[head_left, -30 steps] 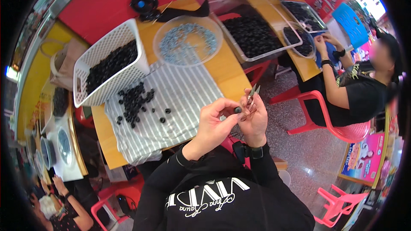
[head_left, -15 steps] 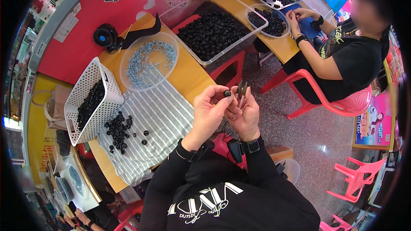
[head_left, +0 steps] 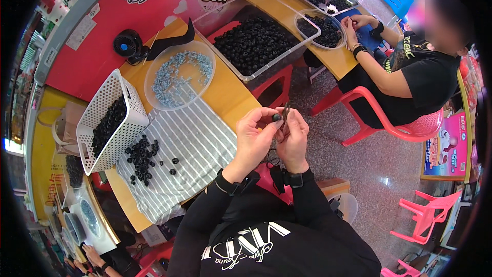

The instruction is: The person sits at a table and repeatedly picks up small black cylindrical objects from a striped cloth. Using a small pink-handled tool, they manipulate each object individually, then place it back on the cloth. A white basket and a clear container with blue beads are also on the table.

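Observation:
Between the fingertips of my left hand (head_left: 255, 141) is a small round black part (head_left: 277, 117), pinched by thumb and forefinger. My right hand (head_left: 293, 146) is closed around a small dark pointed tool (head_left: 286, 111); its kind is unclear, and my fingers hide its lower part. Both hands are close together in the air, off the table's right edge, with the tool's tip beside the part. On a grey striped cloth (head_left: 192, 136) to the left lie similar loose black parts (head_left: 141, 156), next to a tilted white perforated basket (head_left: 128, 115) of them.
A round clear tub (head_left: 147, 90) holds tiny blue pieces. Beyond it stand a black fan (head_left: 127, 43) and a large clear bin (head_left: 279, 61) of black parts. At the right, a co-worker (head_left: 400, 77) sits in a red chair (head_left: 366, 95), handling something beside another tub (head_left: 328, 46).
My hands have drawn slightly closer together. The tool has turned in my right hand, its tips now looking narrower. The black part stays in my left fingers.

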Action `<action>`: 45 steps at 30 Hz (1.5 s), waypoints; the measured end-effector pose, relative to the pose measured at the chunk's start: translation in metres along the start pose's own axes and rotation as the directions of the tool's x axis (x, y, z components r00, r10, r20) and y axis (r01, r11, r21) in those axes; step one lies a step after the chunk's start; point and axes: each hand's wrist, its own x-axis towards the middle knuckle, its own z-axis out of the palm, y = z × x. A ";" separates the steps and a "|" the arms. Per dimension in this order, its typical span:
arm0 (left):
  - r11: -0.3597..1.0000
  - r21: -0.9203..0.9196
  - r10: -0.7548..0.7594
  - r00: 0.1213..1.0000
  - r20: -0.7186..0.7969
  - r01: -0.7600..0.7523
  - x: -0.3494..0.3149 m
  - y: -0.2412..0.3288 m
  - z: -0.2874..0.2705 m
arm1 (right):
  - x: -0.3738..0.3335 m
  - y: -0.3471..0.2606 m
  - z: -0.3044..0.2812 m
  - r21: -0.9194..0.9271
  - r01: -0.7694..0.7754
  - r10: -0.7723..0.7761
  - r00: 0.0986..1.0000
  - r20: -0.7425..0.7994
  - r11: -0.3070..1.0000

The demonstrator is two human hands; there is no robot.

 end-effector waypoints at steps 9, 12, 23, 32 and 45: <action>0.931 -0.351 -0.061 0.990 0.129 0.103 -0.001 -0.005 -0.010 | -0.001 -0.002 0.001 0.005 0.063 -0.063 0.998 0.017 0.998; 0.934 -0.340 -0.080 0.991 0.106 0.112 -0.001 -0.006 -0.012 | -0.004 -0.003 0.002 -0.081 0.059 -0.055 0.997 0.049 0.995; 0.951 -0.238 -0.131 0.954 0.271 0.198 -0.010 -0.024 -0.037 | 0.000 -0.004 0.003 -0.083 -0.045 0.043 0.999 -0.034 0.996; 0.856 -0.413 -0.186 0.930 0.319 0.312 -0.013 -0.032 -0.034 | 0.001 -0.004 0.000 -0.015 -0.057 0.056 0.998 -0.039 0.998; 0.983 -0.062 -0.170 0.985 0.018 0.171 -0.049 -0.009 -0.042 | 0.003 -0.002 0.002 -0.132 -0.083 0.069 0.992 -0.109 0.988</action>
